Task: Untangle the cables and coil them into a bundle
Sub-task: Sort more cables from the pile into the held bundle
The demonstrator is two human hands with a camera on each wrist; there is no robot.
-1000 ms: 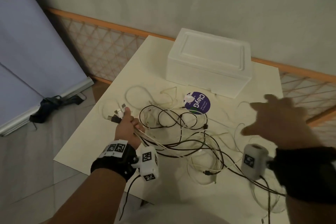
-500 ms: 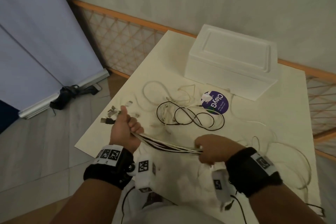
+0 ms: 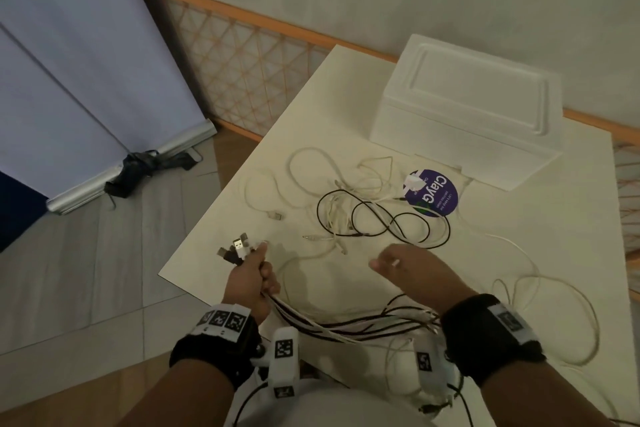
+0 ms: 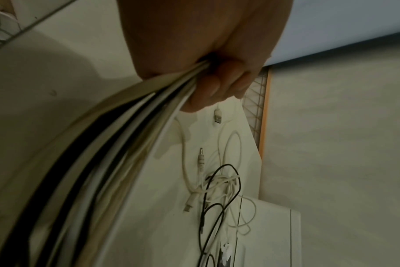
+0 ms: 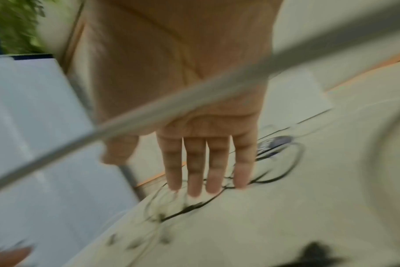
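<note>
My left hand (image 3: 254,276) grips a bunch of black and white cables (image 3: 346,324) near their plug ends (image 3: 235,250), which stick out past the fist at the table's near left edge. In the left wrist view the fingers (image 4: 217,84) curl round the cables (image 4: 117,144). The bunch runs right, under my right wrist. My right hand (image 3: 408,267) hovers flat above the table with fingers (image 5: 206,162) straight, holding nothing; a cable (image 5: 171,104) crosses under its palm. A loose tangle of black and white cables (image 3: 374,218) lies beyond both hands.
A white foam box (image 3: 467,108) stands at the back of the cream table (image 3: 540,218). A round purple sticker (image 3: 433,192) lies in front of it. White cable loops (image 3: 554,322) trail at the right. Floor and a banner stand (image 3: 131,167) lie to the left.
My right hand has let go of the bunch it gripped half a second ago and now hovers open above the table. The left hand keeps its grip.
</note>
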